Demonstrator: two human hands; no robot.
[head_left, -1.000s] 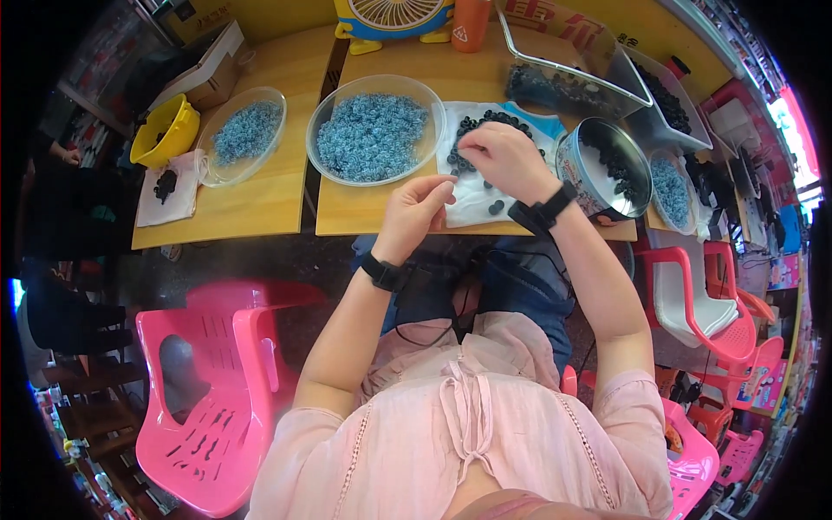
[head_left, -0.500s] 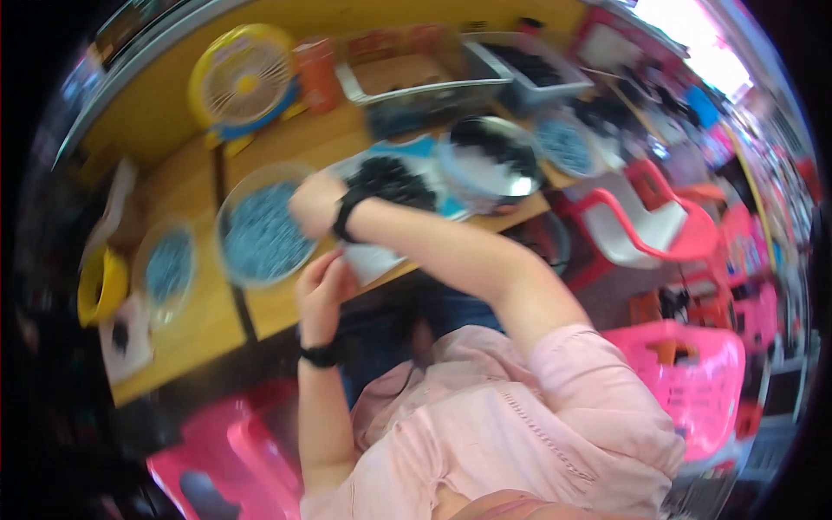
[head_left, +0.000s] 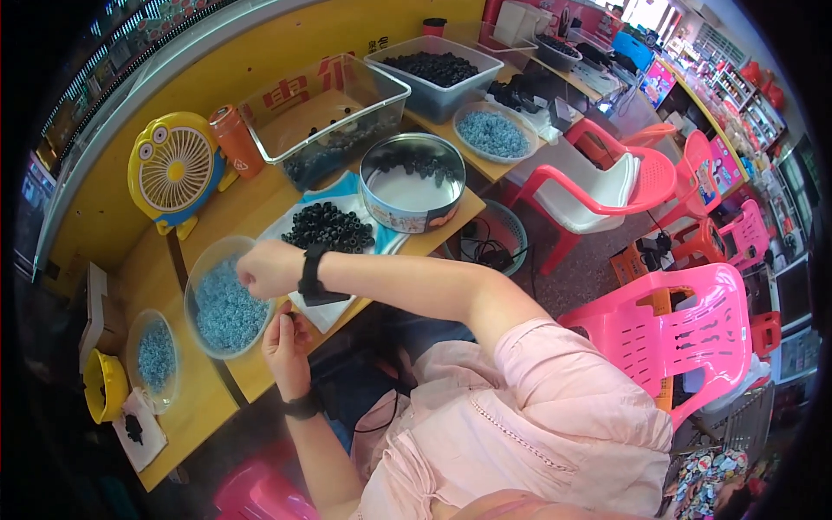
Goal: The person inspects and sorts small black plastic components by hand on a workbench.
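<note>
My right hand (head_left: 267,269) reaches over the right rim of a round clear bowl (head_left: 192,322) filled with small pale-blue pieces (head_left: 227,308). Its fingers are curled together, and the fingertips are hidden from view. Just below, beside the bowl, my left hand (head_left: 286,351) is closed in a pinch on a small black piece (head_left: 295,318), only partly visible. A heap of black ring-like pieces (head_left: 326,228) lies on a white and blue sheet (head_left: 347,186), behind my right wrist. To its right stands a round tin (head_left: 407,217) with black pieces inside.
Behind stand a yellow-blue fan (head_left: 176,169), an orange cup (head_left: 234,139), a clear bin (head_left: 299,165) and a bin of black pieces (head_left: 433,100). More blue pieces fill a far-right bowl (head_left: 494,158) and a left dish (head_left: 173,392). Pink chairs (head_left: 667,334) stand right.
The view has turned and grown sharper, so the table sits lower and further left in it. Both hands stay close to the bowl of blue pieces.
</note>
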